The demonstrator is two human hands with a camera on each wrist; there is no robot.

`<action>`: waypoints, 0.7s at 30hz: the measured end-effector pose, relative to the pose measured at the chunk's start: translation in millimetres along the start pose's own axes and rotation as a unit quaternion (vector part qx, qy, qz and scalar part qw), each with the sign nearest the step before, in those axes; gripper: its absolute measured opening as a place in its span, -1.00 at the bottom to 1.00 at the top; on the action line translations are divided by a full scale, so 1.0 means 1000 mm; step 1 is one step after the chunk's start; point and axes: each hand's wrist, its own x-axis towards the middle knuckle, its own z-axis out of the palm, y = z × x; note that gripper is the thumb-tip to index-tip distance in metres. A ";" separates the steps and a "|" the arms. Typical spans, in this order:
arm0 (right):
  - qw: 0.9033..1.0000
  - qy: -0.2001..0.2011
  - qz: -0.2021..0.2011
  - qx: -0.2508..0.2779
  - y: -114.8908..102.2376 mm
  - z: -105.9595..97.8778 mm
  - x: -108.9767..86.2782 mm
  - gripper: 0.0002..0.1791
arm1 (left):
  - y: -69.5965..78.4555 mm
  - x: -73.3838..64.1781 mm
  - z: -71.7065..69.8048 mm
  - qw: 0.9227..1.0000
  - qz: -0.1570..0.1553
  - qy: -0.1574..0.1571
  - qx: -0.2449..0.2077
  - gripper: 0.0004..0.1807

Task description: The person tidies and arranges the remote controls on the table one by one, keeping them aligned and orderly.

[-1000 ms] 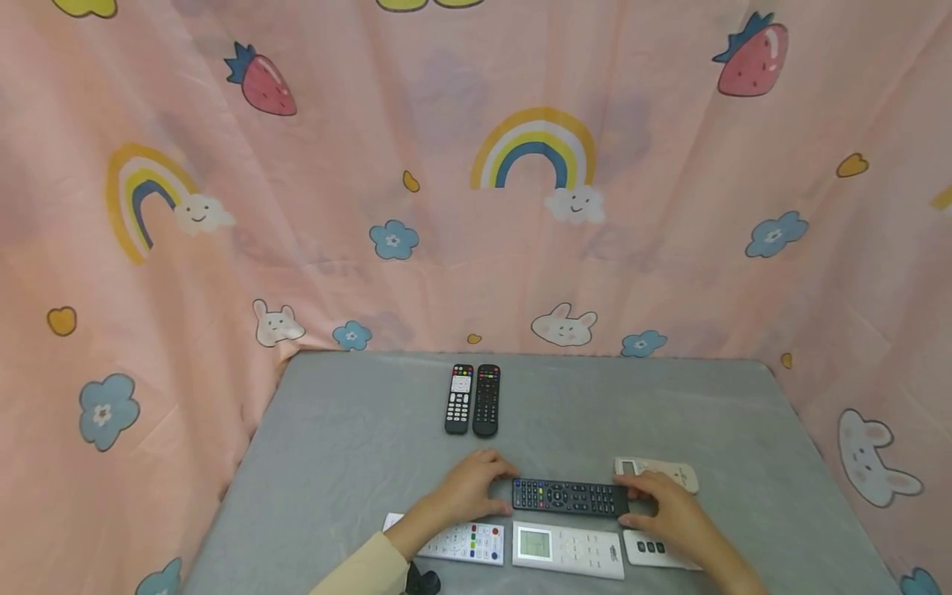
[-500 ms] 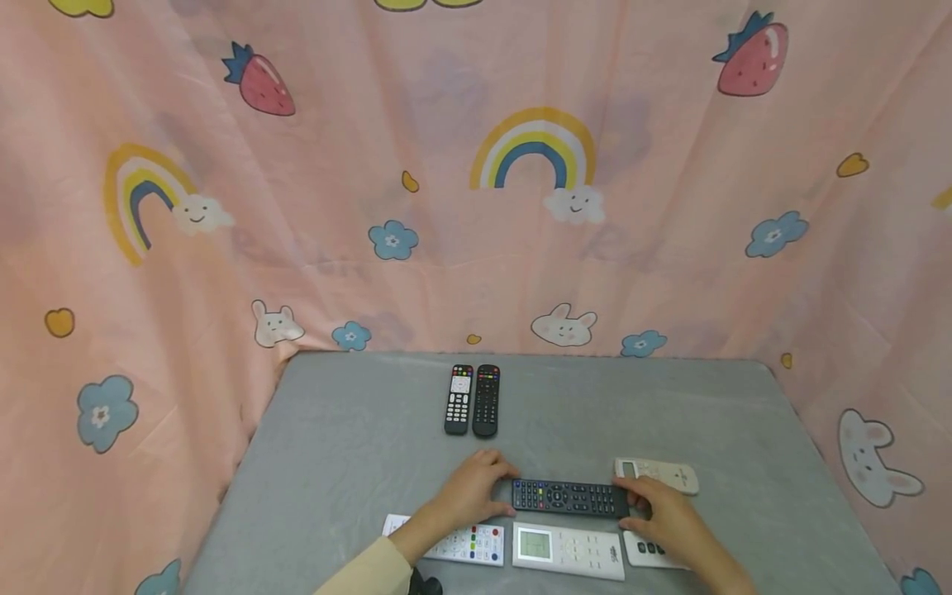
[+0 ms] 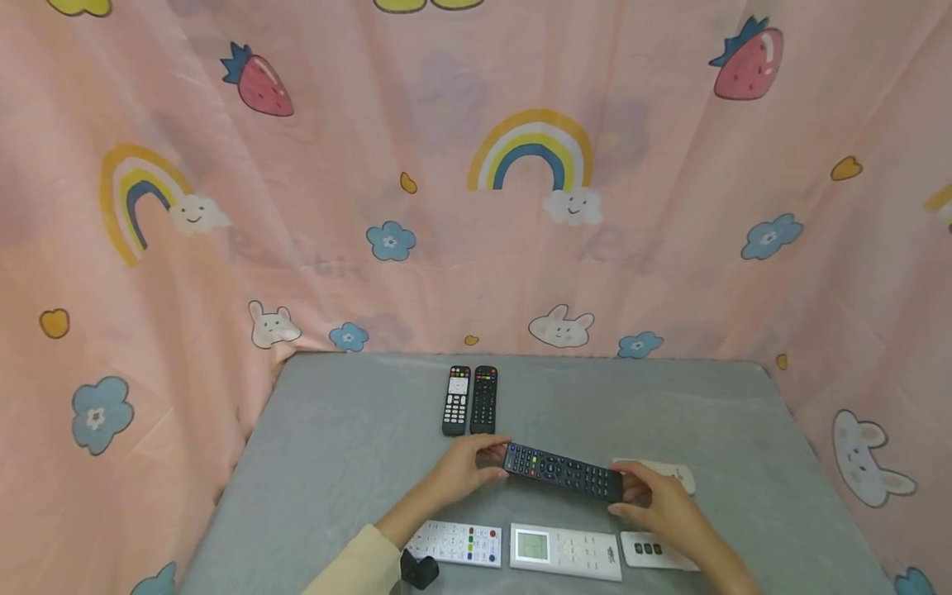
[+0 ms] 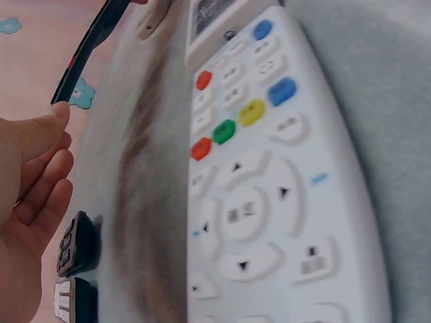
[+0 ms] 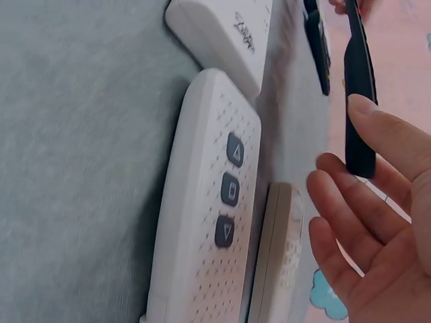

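Observation:
Both hands hold a long black remote control (image 3: 563,472) by its ends, raised off the table and slanting down to the right in the head view. At its left end, my left hand (image 3: 459,473) pinches it between thumb and fingers; the left wrist view shows the thumb against the remote's end. My right hand (image 3: 658,500) grips the other end, and in the right wrist view its thumb (image 5: 377,118) presses on the black remote's face. Below lies a white remote with a screen (image 3: 565,552), flanked by a white remote with coloured buttons (image 3: 461,543) and a three-button white remote (image 3: 654,551).
Two black remotes stand side by side at the back, one with white keys (image 3: 456,401) and one with dark keys (image 3: 484,401). A cream remote (image 3: 678,474) lies partly behind the right hand. The grey table (image 3: 357,413) meets a pink patterned curtain (image 3: 335,165).
The black remote has risen from the table, away from the row of white remotes, its left end higher than its right. Both hands moved with it.

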 end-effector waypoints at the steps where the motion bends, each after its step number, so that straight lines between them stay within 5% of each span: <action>1: 1.000 0.005 -0.003 0.001 -0.002 0.000 0.000 -0.31 | 0.001 0.001 -0.002 1.000 -0.002 0.006 -0.008 -0.40; 9: 0.998 0.043 -0.030 0.037 -0.005 0.006 0.004 -0.25 | 0.000 0.015 -0.009 0.995 -0.011 0.048 -0.085 -0.51; 21: 0.995 0.049 -0.022 0.088 -0.012 0.013 0.009 -0.24 | -0.002 0.039 -0.023 0.995 -0.011 0.063 -0.071 -0.60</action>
